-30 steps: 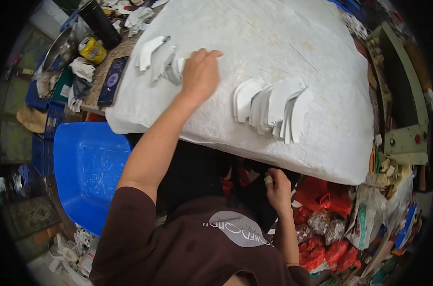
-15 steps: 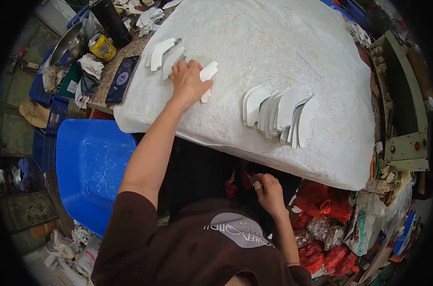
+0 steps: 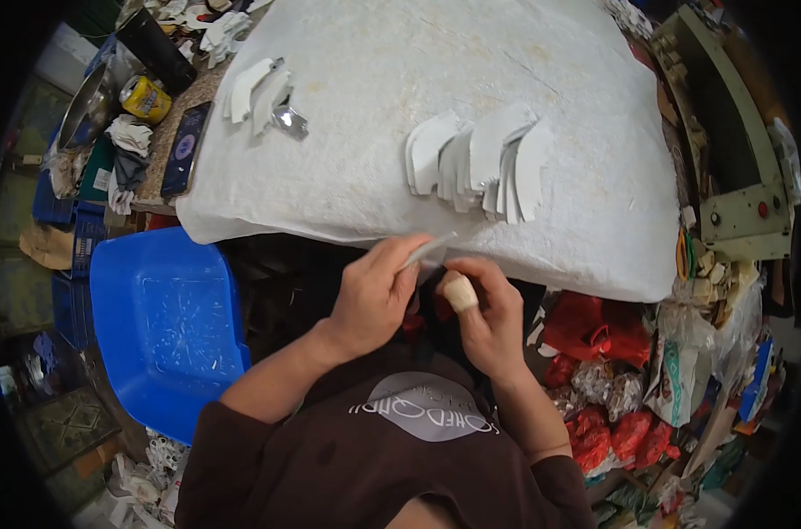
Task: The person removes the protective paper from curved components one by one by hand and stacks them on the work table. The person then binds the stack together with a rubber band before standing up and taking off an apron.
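My left hand point(image 3: 370, 295) is closed on a thin white piece point(image 3: 430, 249) at the near edge of the white-covered table point(image 3: 356, 198). Beside it, my right hand point(image 3: 493, 319) has its fingers curled; a pale wrap point(image 3: 459, 293) covers one digit, and what its fingertips hold is hidden. Curved white pieces point(image 3: 484, 167) stand in an overlapping row on the cover, above my right hand. Farther left lie a few similar curved pieces point(image 3: 249, 90), with a shiny grey piece point(image 3: 291, 122) next to them.
A blue tub point(image 3: 185, 317) is at the left below the table. A phone point(image 3: 186, 148), yellow can point(image 3: 145, 99), black cylinder point(image 3: 156, 51) and metal bowl point(image 3: 87, 108) lie beyond it. Red bags point(image 3: 599, 335) and a green metal frame point(image 3: 744, 216) are at the right.
My left hand has carried a white piece from the left group down to the table's near edge, close to my right hand. My right hand has moved up and left. The view has shifted.
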The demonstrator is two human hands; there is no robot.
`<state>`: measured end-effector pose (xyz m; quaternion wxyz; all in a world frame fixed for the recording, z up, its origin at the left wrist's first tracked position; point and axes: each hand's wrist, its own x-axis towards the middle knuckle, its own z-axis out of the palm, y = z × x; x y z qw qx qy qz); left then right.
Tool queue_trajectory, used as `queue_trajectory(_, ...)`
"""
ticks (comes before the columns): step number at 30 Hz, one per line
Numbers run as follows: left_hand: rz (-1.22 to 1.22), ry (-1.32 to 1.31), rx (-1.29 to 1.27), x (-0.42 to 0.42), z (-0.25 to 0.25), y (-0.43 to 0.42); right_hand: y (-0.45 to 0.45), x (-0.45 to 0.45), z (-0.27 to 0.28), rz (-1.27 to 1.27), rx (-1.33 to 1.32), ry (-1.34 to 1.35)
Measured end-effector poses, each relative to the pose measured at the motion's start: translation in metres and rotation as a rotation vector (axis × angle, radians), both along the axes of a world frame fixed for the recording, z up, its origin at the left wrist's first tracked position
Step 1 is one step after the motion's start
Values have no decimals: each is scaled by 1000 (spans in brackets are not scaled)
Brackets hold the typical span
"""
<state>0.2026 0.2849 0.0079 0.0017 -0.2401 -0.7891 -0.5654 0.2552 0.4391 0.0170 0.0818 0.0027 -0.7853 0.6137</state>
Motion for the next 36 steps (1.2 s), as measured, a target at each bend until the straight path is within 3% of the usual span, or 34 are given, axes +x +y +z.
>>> queue_trajectory(10, -24, 315, -202, 24, -21, 19, 4, 11, 5, 19, -138, -233)
queue_trajectory(20, -91, 272, -206, 26, -12, 18, 19, 8, -6, 104, -372, -344)
queue_trajectory(22, -185, -72, 34, 26, -1, 17, 18, 8, -10, 103, -443, -301)
queue_trajectory(25, -170, -281, 30, 22, -1, 13, 10, 10, -8, 61, -293, -290)
queue_trajectory(26, -169, -282, 29, 22, -2, 14, 8, 10, -9, 62, -294, -291)
queue_trajectory(28, -96, -193, 24, 23, -5, 19, 6, 11, -14, 2, -4, -130)
queue_trajectory(32, -48, -263, 21, 25, -14, 19, 3, 14, -24, 2, 146, -5)
queue_trajectory(34, 7, -447, 126, 20, -21, 17, 1, 16, -22, 13, 128, -46)
queue_trajectory(35, -32, -699, 323, 19, -20, 13, 0, 19, -24, 20, 149, 2)
queue_trajectory(36, -30, -699, 324, 18, -15, 11, 0, 21, -27, 27, 171, 49)
